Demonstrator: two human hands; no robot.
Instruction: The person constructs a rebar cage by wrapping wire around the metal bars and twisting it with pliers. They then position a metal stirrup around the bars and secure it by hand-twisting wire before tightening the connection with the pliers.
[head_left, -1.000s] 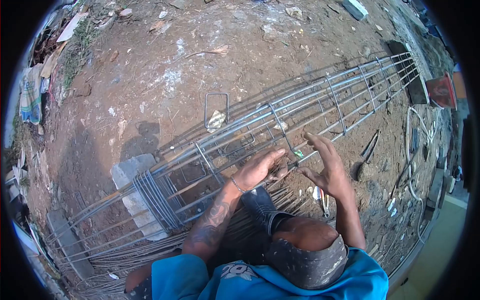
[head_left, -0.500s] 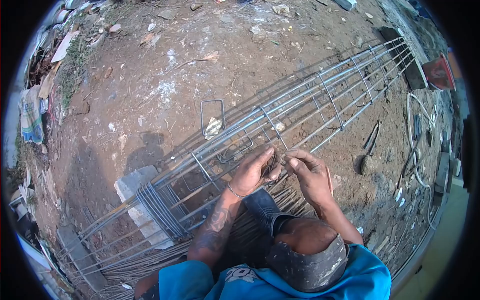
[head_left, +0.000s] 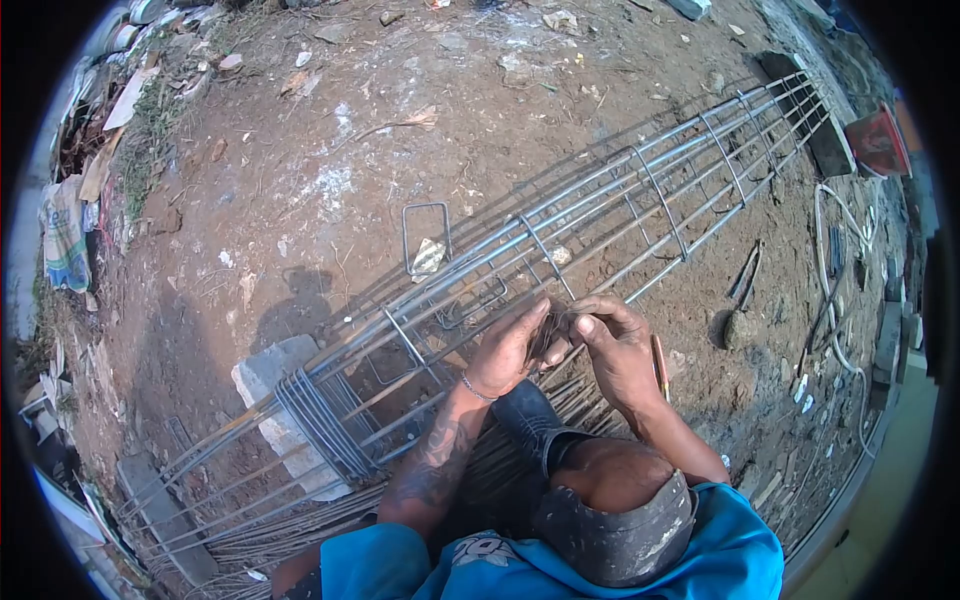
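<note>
A long cage of steel rebar runs diagonally in front of me, with square stirrups spaced along it. Over its near side, my left hand has its fingers curled around thin dark binding wire. Close against it, my right hand pinches at the same wire between thumb and forefinger. A slim reddish-yellow handle shows at the outer side of my right hand; the rest of that item is hidden. Several stirrups are bunched around the bars at the left end.
A pale concrete block props the cage at left; a dark block supports its far right end. One loose stirrup, pincers, a pale hose and a red bucket lie around. More thin rods lie near my boot.
My hands stay close together at the wire, with only small shifts. My left fingers stand slightly straighter, and my right hand has turned a little. The cage has not moved.
</note>
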